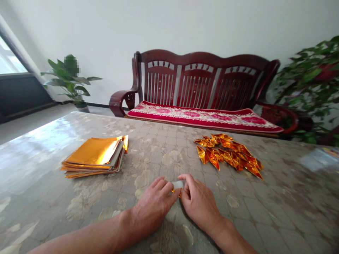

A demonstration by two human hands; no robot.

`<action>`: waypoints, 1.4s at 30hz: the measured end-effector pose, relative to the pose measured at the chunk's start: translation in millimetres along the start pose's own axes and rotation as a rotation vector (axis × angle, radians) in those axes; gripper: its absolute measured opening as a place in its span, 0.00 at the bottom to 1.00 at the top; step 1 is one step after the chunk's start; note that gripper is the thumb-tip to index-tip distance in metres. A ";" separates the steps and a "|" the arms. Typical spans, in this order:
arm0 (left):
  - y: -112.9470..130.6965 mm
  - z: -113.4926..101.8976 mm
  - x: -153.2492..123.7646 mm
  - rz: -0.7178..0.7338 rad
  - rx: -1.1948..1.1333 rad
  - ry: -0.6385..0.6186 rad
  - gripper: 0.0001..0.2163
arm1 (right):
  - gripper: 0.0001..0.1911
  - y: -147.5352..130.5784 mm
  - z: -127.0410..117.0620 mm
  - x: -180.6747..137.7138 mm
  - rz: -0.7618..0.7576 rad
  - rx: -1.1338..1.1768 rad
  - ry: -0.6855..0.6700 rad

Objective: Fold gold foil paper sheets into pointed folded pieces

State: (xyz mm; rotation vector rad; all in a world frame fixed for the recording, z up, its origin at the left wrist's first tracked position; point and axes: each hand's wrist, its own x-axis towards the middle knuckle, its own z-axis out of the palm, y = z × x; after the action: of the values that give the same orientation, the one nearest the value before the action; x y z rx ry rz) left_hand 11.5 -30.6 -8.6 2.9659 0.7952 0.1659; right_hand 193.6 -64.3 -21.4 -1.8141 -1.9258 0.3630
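Observation:
Between my two hands, low over the table, is a small piece of gold foil paper with its pale grey side showing. My left hand is closed on its left end, fingers curled over it. From the other side my right hand pinches the right end, thumb and forefinger bent around it. The fingers cover most of the paper. Farther left lies a stack of square gold foil sheets, some with grey backs showing. Beyond my right hand rests a heap of folded, pointed gold foil pieces.
A patterned cover lies over the table. At the right edge is a clear plastic bag. Behind the table stands a dark wooden bench with a red floral cushion. Potted plants flank it.

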 end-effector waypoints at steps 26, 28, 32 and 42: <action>0.8 -0.3 0.5 -0.031 0.012 0.001 0.19 | 0.21 10.8 1.0 8.7 -0.090 0.036 0.062; 0.6 -0.7 0.8 -0.028 0.007 -0.001 0.18 | 0.21 10.5 1.3 8.8 -0.080 0.033 0.055; 0.3 -0.7 0.7 -0.031 0.000 0.003 0.16 | 0.21 9.8 1.2 8.9 -0.064 0.032 0.050; 1.7 0.5 -0.8 -0.033 0.006 0.011 0.19 | 0.18 4.7 -0.1 13.6 -0.005 0.017 0.047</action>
State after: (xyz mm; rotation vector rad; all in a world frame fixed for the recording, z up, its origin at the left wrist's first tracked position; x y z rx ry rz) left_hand 11.7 -32.5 -9.0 2.9576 0.8475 0.1787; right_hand 197.5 -50.4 -21.6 -1.7907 -1.8895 0.3313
